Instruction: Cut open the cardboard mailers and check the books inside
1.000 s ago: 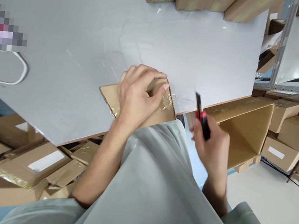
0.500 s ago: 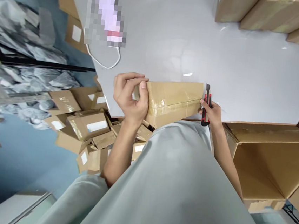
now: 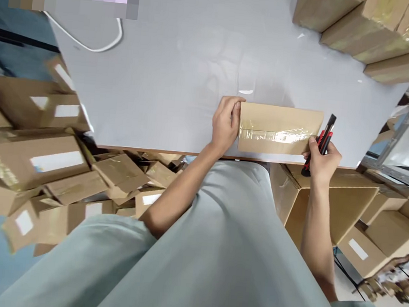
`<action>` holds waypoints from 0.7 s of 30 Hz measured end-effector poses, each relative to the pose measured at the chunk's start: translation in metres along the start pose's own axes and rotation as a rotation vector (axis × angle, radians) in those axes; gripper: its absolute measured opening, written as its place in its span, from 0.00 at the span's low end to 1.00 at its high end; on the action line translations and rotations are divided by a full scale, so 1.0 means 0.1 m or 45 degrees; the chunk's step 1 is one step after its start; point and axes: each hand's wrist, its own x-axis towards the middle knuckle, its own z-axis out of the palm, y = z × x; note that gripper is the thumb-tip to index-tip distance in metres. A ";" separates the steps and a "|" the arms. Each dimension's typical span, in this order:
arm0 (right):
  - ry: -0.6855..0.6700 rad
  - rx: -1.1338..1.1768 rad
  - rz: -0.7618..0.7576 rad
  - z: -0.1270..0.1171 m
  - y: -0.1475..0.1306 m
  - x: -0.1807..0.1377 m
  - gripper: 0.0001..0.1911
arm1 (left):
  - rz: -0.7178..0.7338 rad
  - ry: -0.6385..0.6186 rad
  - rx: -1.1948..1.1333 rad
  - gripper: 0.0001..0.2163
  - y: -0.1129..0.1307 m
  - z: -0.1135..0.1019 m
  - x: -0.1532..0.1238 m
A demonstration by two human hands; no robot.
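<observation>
A small taped cardboard box (image 3: 280, 120) is at the table's front edge, its long side facing me and a strip of clear tape running along it. My left hand (image 3: 225, 126) grips the box's left end, fingers bent over the top corner. At the opposite end, my right hand (image 3: 324, 160) is closed around a red and black utility knife (image 3: 324, 141), its tip pointing up and away from me. The right thumb also presses on the box's right end.
Several taped boxes (image 3: 375, 35) stand at the table's (image 3: 183, 74) back right. A white cable (image 3: 106, 47) lies at the far left, beside a blurred-out patch. Flattened and opened cartons (image 3: 62, 159) pile up on the floor at left. Below the table's right front sits a large open carton (image 3: 329, 209).
The box has shifted right within the view and turned level, its taped face now towards me. Both hands moved with it, and the knife tilts more to the right. My view has turned too.
</observation>
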 end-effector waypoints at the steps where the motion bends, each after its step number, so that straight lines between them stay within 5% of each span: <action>1: 0.004 -0.069 -0.026 -0.03 0.03 0.03 0.25 | 0.002 -0.015 -0.037 0.30 0.03 0.00 0.03; 6: 0.011 -0.341 -0.373 -0.25 -0.19 0.03 0.30 | 0.032 -0.116 -0.133 0.25 0.19 -0.33 -0.05; 10: -0.423 -0.622 -0.796 -0.38 -0.69 -0.08 0.27 | 0.113 -0.305 -0.084 0.30 0.20 -0.51 -0.25; 14: -0.864 -1.018 -1.145 -0.28 -1.12 -0.13 0.24 | 0.086 -0.407 -0.077 0.34 0.10 -0.46 -0.38; 21: -1.087 -1.446 -1.305 0.00 -1.46 -0.08 0.17 | 0.034 -0.432 -0.134 0.34 0.02 -0.43 -0.40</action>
